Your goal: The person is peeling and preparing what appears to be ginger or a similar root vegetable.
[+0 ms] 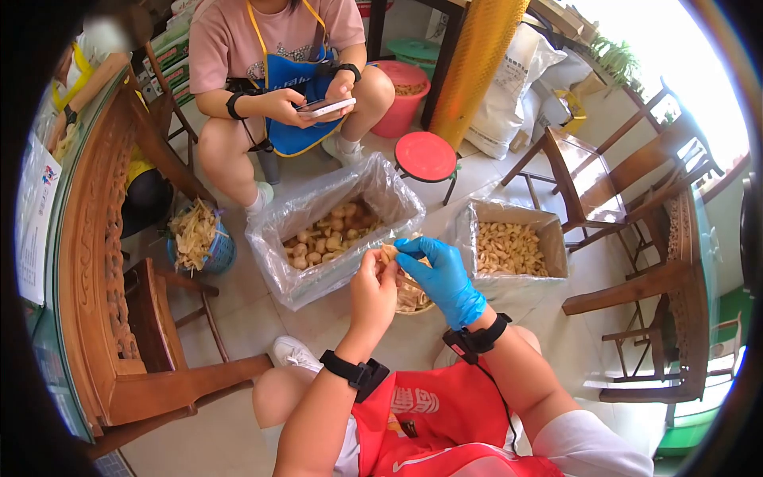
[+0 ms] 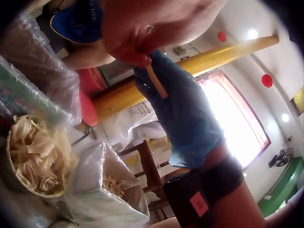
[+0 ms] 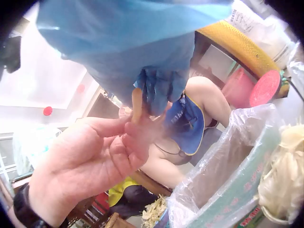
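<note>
My bare left hand and my blue-gloved right hand meet fingertip to fingertip in front of me. Between them is a small pale tan strip, narrow and slightly curved. Left thumb and fingers pinch it at one end in the right wrist view, while the gloved fingers curl close at its other end. Its exact kind I cannot tell. Under the hands stands a round basket of thin, pale peelings, partly covered by the hands in the head view.
Beyond my hands, a plastic-lined box holds round tan bulbs. A second lined box at right contains pale pieces. A person sits opposite with a phone. A red stool and wooden chairs stand around.
</note>
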The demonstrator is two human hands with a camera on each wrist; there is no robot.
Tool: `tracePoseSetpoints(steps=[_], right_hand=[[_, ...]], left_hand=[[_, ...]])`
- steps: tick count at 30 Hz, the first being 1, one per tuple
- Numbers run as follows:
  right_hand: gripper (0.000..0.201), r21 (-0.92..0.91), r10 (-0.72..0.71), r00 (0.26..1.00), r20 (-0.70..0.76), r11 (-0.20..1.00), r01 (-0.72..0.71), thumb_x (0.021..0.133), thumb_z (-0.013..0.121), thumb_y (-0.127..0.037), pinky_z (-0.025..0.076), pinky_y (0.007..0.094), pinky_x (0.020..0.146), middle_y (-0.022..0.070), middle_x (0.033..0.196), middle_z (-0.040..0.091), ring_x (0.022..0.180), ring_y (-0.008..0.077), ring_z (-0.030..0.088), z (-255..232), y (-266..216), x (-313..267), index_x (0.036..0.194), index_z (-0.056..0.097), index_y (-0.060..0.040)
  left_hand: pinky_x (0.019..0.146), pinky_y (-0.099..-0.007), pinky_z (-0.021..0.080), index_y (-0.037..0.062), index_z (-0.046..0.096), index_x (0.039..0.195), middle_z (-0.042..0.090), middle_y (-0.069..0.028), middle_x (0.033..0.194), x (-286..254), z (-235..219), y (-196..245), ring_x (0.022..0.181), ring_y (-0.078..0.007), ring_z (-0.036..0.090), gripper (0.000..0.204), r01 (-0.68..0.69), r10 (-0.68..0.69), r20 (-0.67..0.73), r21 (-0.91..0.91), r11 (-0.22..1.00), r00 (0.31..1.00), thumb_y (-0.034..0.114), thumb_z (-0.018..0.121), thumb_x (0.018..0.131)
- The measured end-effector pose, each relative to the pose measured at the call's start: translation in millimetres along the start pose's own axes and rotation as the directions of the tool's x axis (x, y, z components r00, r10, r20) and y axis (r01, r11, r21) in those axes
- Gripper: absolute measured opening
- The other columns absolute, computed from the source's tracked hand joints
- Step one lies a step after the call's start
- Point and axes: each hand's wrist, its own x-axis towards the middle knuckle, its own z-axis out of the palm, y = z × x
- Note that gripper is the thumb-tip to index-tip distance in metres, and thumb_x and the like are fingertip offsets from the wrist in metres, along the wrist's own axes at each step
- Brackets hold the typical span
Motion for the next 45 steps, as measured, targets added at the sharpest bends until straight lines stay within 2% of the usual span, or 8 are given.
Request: tracePoseSetpoints(steps=[22, 24, 25, 28, 36, 38, 44, 45], right_hand=[[0.027, -0.26, -0.303, 0.948, 0.1, 0.911, 0.319, 0.079, 0.066, -0.003, 0.049, 0.031, 0.07, 0.0129, 0.084, 0.062, 0.077, 0.0227, 0.062, -9.2, 5.4, -3.8, 0.105, 0.061, -0.0022], [0.024, -0.287, -0.315, 0.94, 0.127, 0.896, 0.339, 0.08, 0.065, -0.003, 0.048, 0.03, 0.071, 0.0109, 0.087, 0.064, 0.077, 0.0184, 0.062, -4.6, 16.5, -1.9, 0.103, 0.061, -0.0007], [0.022, -0.138, -0.199, 0.979, 0.042, 0.969, 0.203, 0.081, 0.065, -0.003, 0.048, 0.0293, 0.072, 0.0092, 0.087, 0.064, 0.077, 0.0156, 0.06, 0.1, 24.8, -2.8, 0.102, 0.061, 0.0001], [0.015, 0.227, 0.052, 0.999, 0.002, 0.973, -0.051, 0.086, 0.061, -0.007, 0.046, 0.0265, 0.072, 0.005, 0.087, 0.064, 0.077, 0.0094, 0.056, 4.8, 24.3, -5.1, 0.097, 0.061, 0.0025], [0.026, -0.046, -0.149, 0.988, 0.041, 0.987, 0.151, 0.091, 0.054, -0.019, 0.037, 0.0336, 0.057, 0.0089, 0.066, 0.039, 0.062, 0.0174, 0.035, 15.1, 46.3, -5.9, 0.076, 0.047, 0.0002], [0.026, -0.023, -0.141, 0.99, -0.011, 0.99, 0.141, 0.091, 0.055, -0.019, 0.037, 0.0346, 0.056, 0.0115, 0.063, 0.04, 0.059, 0.0198, 0.036, 16.6, 43.3, -7.8, 0.075, 0.048, -0.0001], [0.027, -0.368, -0.271, 0.96, -0.077, 0.902, 0.225, 0.089, 0.057, -0.024, 0.039, 0.0404, 0.054, 0.0184, 0.065, 0.051, 0.058, 0.0359, 0.047, 17.0, 15.6, -12.0, 0.073, 0.051, -0.0022], [0.028, -0.392, -0.299, 0.95, -0.085, 0.887, 0.244, 0.087, 0.058, -0.026, 0.04, 0.0425, 0.054, 0.0183, 0.066, 0.053, 0.062, 0.0388, 0.051, 17.9, 18.0, -11.4, 0.072, 0.051, -0.0032]], left_hand=[[0.056, -0.0216, 0.044, 0.0024, 0.053, 0.106, 0.061, -0.0024, 0.079, -1.2, 6.4, -24.8, 0.064, -0.006, 0.054, 0.015, 0.097, -0.082, 0.063, -0.278, 0.956, 0.995, 0.011, 0.046, 0.096], [0.058, -0.0248, 0.046, 0.0006, 0.053, 0.105, 0.063, -0.009, 0.081, -3.5, 2.9, -14.1, 0.068, -0.0116, 0.06, 0.016, 0.016, -0.018, 0.043, 0.043, 0.999, 0.999, 0.01, 0.049, 0.093], [0.062, -0.033, 0.049, -0.0001, 0.052, 0.108, 0.064, -0.0174, 0.087, -3.6, -0.8, -8.3, 0.076, -0.0245, 0.064, 0.019, -0.14, 0.139, 0.025, 0.316, 0.938, 0.99, 0.005, 0.05, 0.089], [0.068, -0.041, 0.049, 0.0011, 0.053, 0.11, 0.062, -0.0223, 0.093, -5.5, -3.2, -7.3, 0.084, -0.0357, 0.061, 0.025, -0.323, 0.327, 0.076, 0.475, 0.819, 0.942, 0.002, 0.05, 0.086], [0.07, -0.0472, 0.047, 0.0021, 0.053, 0.111, 0.062, -0.0233, 0.094, -5.4, -1.2, -8.8, 0.085, -0.0413, 0.058, 0.025, -0.416, 0.434, 0.076, 0.467, 0.78, 0.898, 0.005, 0.049, 0.086], [0.069, -0.0472, 0.046, 0.0019, 0.053, 0.109, 0.062, -0.0234, 0.089, -8.0, -1.3, 1.1, 0.083, -0.0419, 0.059, 0.022, -0.226, 0.233, 0.042, 0.455, 0.861, 0.972, 0.008, 0.046, 0.089], [0.057, -0.0303, 0.044, 0.0012, 0.055, 0.105, 0.063, -0.0105, 0.077, 1.8, -1.0, -21.7, 0.064, -0.0169, 0.058, 0.019, -0.122, 0.122, 0.015, 0.232, 0.965, 0.992, 0.016, 0.048, 0.094], [0.056, -0.0272, 0.042, 0.002, 0.056, 0.103, 0.061, -0.0057, 0.077, 3.3, -1.7, -23.4, 0.063, -0.0126, 0.055, 0.018, -0.046, 0.044, 0.055, 0.031, 0.998, 0.997, 0.016, 0.047, 0.095]])
